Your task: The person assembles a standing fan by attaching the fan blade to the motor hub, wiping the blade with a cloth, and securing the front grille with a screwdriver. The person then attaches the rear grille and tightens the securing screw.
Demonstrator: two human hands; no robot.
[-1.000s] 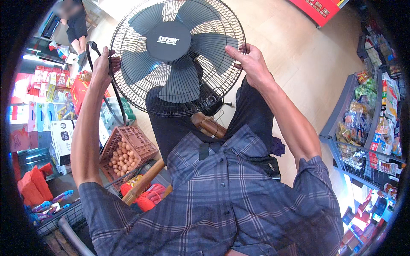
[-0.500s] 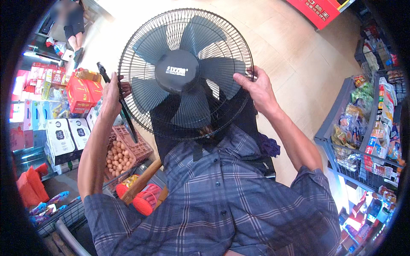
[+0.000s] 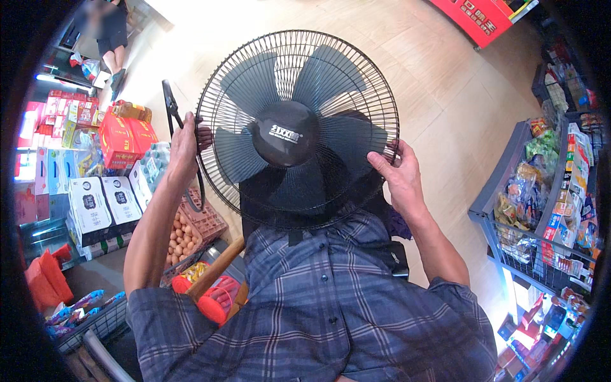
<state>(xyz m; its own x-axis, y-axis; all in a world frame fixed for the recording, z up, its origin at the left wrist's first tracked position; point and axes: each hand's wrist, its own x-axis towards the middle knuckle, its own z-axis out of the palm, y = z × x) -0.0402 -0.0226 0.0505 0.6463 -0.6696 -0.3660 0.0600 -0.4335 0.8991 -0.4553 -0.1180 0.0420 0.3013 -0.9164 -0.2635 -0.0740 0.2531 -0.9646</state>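
A round electric fan (image 3: 284, 134) with a black wire grille and dark grey-blue blades stands in front of my lap, its dark hub facing up toward me. My left hand (image 3: 184, 149) grips the grille's left rim, fingers curled behind it. Beside that hand a thin black band (image 3: 170, 99), curved like a hoop, runs along the fan's left side; how the hand holds it is partly hidden. On the right rim, my right hand (image 3: 401, 178) has its thumb on the front of the wires and its fingers behind. Whatever supports the fan underneath is hidden.
Eggs (image 3: 181, 240) fill a crate on my left, near red-lidded jars (image 3: 212, 307) and stacked white boxes (image 3: 102, 204). Red cartons (image 3: 127, 140) stand beyond. A grey rack of packaged goods (image 3: 484, 191) is on the right. A person (image 3: 113, 38) sits at the far left.
The fan has shifted right and a little toward me, with both hands moving along on its rim. The black band has moved right with my left hand.
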